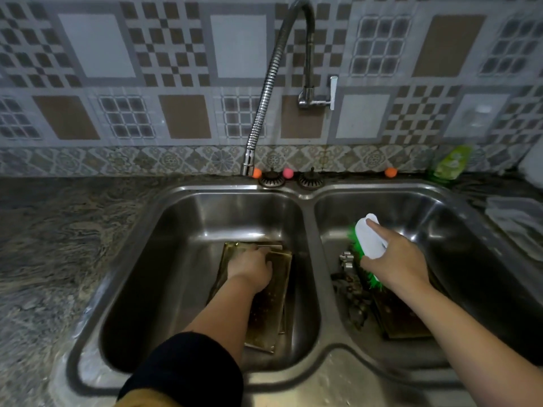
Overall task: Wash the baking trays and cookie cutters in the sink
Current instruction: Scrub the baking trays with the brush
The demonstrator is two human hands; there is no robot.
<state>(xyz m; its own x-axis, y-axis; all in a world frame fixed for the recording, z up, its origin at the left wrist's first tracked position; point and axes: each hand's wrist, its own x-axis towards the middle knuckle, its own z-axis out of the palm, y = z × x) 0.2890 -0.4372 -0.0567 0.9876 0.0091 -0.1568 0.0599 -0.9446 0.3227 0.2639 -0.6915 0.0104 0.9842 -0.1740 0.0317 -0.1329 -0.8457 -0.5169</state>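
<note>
Washing looks to be in its early middle, by my reading: your baking trays [264,292] in the left basin are a stack of dark, spotted metal lying flat on the basin floor, running from near its middle toward the front wall, and they show brown marks and no suds that I can make out. Your left hand [252,267] is down on the far end of that stack with the fingers curled over the top tray's edge, gripping it.

In the right basin another tray [402,321] lies along the floor toward the front wall, also stained. Just beside its left edge sits a loose heap of cookie cutters [349,283], small metal shapes, too dim to count. Your right hand [393,259] is wrapped round the white back of a scrubbing brush [370,239] with green bristles, held above the cutters and the tray's far end; whether the bristles touch anything I cannot tell.

So nothing appears finished yet: every tray and the cutters are in the sink [308,198] and no clean piece is set aside in view. No water shows at the tap spout [246,163], which hangs over the rear rim by the left basin. A green detergent bottle [449,161] stands at the back right corner of the counter.
</note>
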